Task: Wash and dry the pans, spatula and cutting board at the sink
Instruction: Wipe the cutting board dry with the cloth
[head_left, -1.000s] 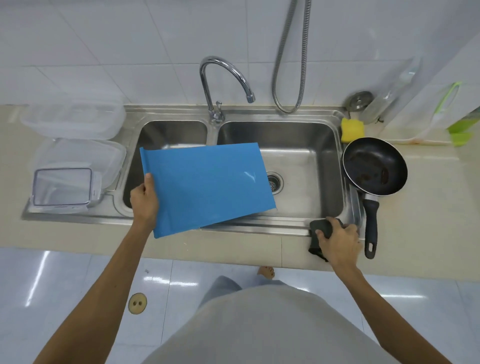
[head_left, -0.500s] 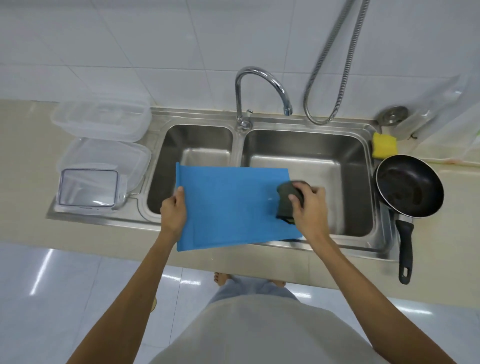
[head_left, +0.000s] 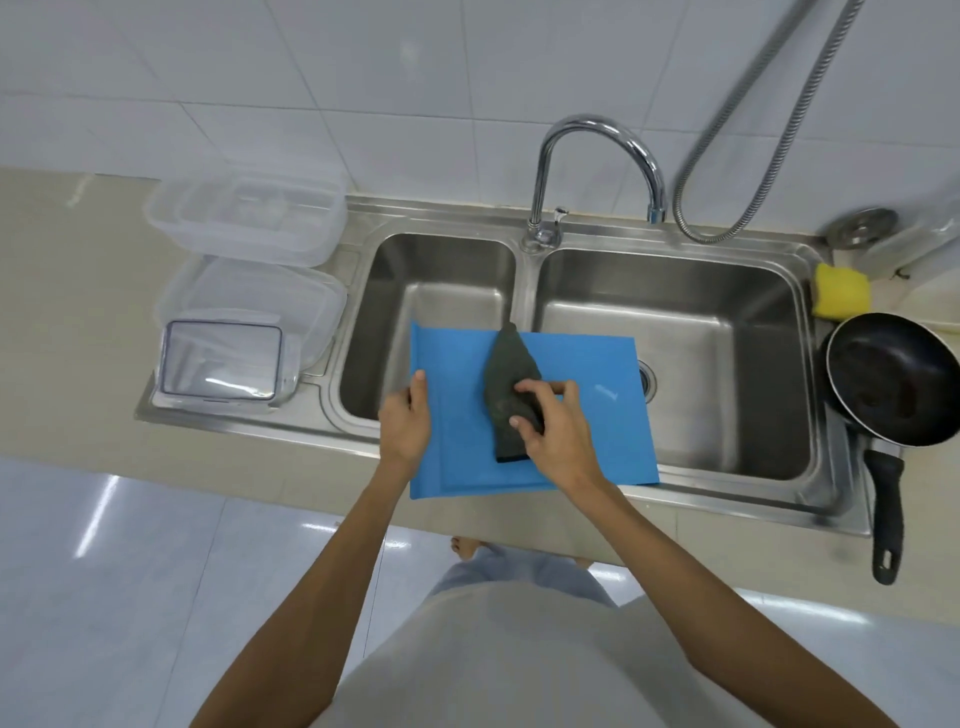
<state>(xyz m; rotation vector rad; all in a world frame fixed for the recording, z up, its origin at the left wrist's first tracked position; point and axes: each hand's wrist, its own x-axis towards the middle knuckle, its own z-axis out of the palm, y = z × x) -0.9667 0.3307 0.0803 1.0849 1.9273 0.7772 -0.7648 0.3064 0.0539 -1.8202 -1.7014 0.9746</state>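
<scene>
Blue plastic cutting board (head_left: 587, 415), thin and rectangular, lies across the front of a double-basin stainless steel sink (head_left: 675, 291), its near edge over the sink's front rim and its far edge out over the divider between the two basins. The left hand (head_left: 406, 422) clamps the board's left edge, thumb on top and fingers curled underneath. The right hand (head_left: 553, 435) is closed on a dark grey-green cloth (head_left: 510, 382), pressing its near end against the middle of the board while the far end trails up past the board's back edge. No water is seen coming from the curved chrome tap (head_left: 597, 166), and the board looks to be in the wiping stage of the job.

A black non-stick frying pan (head_left: 896, 387) rests on the sink's right rim, its handle pointing toward the person; a yellow sponge (head_left: 841, 291) sits just behind it. Clear plastic food containers (head_left: 244, 291) are stacked on the left. No spatula or second pan can be seen.

The risk lies in the board's support. Only one edge is gripped, and much of it hangs over open basin, so a hard push from the cloth could tip or bend the flexible sheet and send it sliding into the sink. A wet surface would make the left-hand pinch easier to lose.
</scene>
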